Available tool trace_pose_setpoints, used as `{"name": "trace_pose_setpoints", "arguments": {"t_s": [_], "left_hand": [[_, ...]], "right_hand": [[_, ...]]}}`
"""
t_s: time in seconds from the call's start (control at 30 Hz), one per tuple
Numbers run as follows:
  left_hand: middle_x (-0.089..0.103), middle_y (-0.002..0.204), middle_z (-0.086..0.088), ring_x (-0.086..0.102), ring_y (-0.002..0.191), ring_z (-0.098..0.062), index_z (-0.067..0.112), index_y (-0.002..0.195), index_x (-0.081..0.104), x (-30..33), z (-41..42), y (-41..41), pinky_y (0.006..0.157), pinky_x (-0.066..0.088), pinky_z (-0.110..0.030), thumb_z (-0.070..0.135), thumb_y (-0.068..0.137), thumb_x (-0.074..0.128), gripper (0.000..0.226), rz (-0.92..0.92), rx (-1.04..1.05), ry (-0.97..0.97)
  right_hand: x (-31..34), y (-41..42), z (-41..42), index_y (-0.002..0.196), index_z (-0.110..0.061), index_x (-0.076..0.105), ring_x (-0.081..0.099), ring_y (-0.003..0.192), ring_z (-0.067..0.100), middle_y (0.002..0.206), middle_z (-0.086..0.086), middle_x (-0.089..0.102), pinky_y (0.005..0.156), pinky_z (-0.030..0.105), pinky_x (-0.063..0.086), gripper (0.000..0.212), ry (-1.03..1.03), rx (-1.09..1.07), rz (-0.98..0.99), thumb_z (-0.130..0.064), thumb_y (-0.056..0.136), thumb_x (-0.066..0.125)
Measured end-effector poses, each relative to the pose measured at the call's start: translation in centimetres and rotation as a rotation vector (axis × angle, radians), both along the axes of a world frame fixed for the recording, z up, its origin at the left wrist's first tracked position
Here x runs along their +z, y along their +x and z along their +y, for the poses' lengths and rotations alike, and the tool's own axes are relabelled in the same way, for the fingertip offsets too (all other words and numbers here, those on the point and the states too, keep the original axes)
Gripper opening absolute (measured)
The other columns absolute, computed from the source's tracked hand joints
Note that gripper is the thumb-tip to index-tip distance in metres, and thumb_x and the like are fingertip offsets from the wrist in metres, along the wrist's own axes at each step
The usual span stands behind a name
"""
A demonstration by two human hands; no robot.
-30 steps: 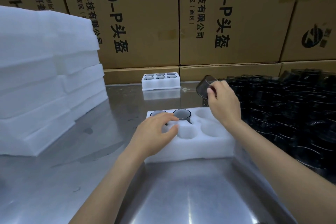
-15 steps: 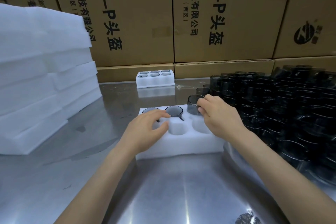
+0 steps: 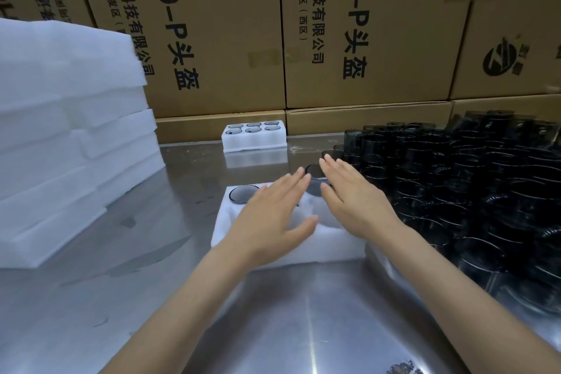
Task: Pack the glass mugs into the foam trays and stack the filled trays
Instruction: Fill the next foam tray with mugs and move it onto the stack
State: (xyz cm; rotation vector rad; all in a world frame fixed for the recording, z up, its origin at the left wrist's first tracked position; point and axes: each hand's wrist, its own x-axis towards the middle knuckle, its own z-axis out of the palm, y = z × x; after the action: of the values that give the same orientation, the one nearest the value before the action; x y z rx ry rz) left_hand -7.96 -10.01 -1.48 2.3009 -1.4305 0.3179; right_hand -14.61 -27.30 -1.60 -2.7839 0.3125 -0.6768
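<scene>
Hovering flat with fingers spread, the left hand (image 3: pixel 273 215) and right hand (image 3: pixel 352 194) hold nothing and hide most of the near tray (image 3: pixel 318 249) at mid-desk (image 3: pixel 273 313). Two mugs in it show: one (image 3: pixel 241 194) at its far-left corner, another (image 3: pixel 314 181) partly hidden between the hands. A filled tray (image 3: pixel 254 137) sits at the far edge; loose mugs (image 3: pixel 455 185) crowd the right edge, blurred and cut off.

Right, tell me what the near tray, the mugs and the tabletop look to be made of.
Near tray: soft white foam, matte, fuzzy edges. Mugs: dark smoked glass, see-through walls with glinting rims. Tabletop: brushed metal, probably stainless steel, showing streaky reflections.
</scene>
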Motion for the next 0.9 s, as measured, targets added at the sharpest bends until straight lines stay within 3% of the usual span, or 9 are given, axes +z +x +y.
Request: {"name": "trace_pose_setpoints", "arguments": {"t_s": [0.1,0.3,0.43,0.6,0.67,0.8,0.9], "left_hand": [[-0.005,0.157,0.016,-0.007,0.143,-0.001,0.028,0.151,0.003,0.7,-1.8,0.2,0.115,-0.003,-0.03,0.032,0.096,0.039,0.066,0.042,-0.009,0.079],[0.017,0.157,0.01,-0.001,0.145,-0.009,0.024,0.149,0.021,0.5,-2.5,1.2,0.117,0.005,-0.039,0.03,0.098,0.028,0.053,0.152,0.074,0.22],[0.017,0.157,0.011,0.0,0.145,-0.008,0.025,0.149,0.025,0.5,-2.6,1.3,0.115,0.003,-0.039,0.033,0.097,0.028,0.052,0.155,0.095,0.224],[0.019,0.157,0.01,0.011,0.143,-0.011,0.024,0.147,0.028,0.0,-2.5,0.6,0.116,0.009,-0.039,0.037,0.096,0.029,0.052,0.081,0.127,0.182],[0.019,0.157,0.01,0.013,0.143,-0.01,0.026,0.147,0.027,-0.1,-2.5,0.6,0.116,0.012,-0.039,0.039,0.096,0.029,0.053,0.075,0.136,0.179],[0.016,0.157,0.013,0.015,0.142,-0.008,0.028,0.149,0.023,0.0,-2.4,0.5,0.116,0.011,-0.038,0.04,0.095,0.029,0.055,0.103,0.151,0.189],[0.016,0.157,0.014,0.018,0.142,-0.009,0.029,0.149,0.023,0.0,-2.4,0.5,0.116,0.011,-0.037,0.041,0.094,0.029,0.056,0.116,0.152,0.184]], "right_hand": [[0.1,-0.1,-0.1,0.15,-0.023,0.022,0.008,0.144,0.004,0.158,-0.01,0.015,0.112,0.024,0.014,0.05,-0.034,-0.001,0.032,-0.034,0.102,0.025],[0.5,-0.1,0.2,0.137,-0.028,0.047,0.017,0.143,0.006,0.155,-0.012,0.024,0.106,0.035,0.028,0.043,-0.015,-0.018,0.192,-0.033,0.101,0.023],[0.6,0.0,0.3,0.137,-0.029,0.046,0.025,0.14,0.009,0.155,-0.014,0.025,0.1,0.037,0.032,0.044,0.05,-0.027,0.242,-0.033,0.1,0.022],[0.4,-0.2,0.1,0.13,-0.019,0.053,0.049,0.12,0.024,0.135,0.002,0.054,0.086,0.034,0.04,0.039,0.092,-0.205,-0.058,-0.028,0.098,0.033],[0.5,-0.2,-0.4,0.124,-0.009,0.053,0.051,0.113,0.03,0.126,0.009,0.056,0.079,0.038,0.041,0.034,0.066,-0.29,-0.08,-0.023,0.098,0.035],[1.8,0.8,-2.2,0.112,-0.003,0.05,0.047,0.112,0.034,0.118,0.014,0.057,0.073,0.037,0.034,0.024,0.023,-0.457,0.048,-0.013,0.091,0.045],[2.2,1.4,-3.4,0.111,-0.006,0.051,0.043,0.118,0.032,0.114,0.014,0.06,0.084,0.038,0.035,0.023,0.0,-0.568,0.218,-0.018,0.091,0.051]]}}
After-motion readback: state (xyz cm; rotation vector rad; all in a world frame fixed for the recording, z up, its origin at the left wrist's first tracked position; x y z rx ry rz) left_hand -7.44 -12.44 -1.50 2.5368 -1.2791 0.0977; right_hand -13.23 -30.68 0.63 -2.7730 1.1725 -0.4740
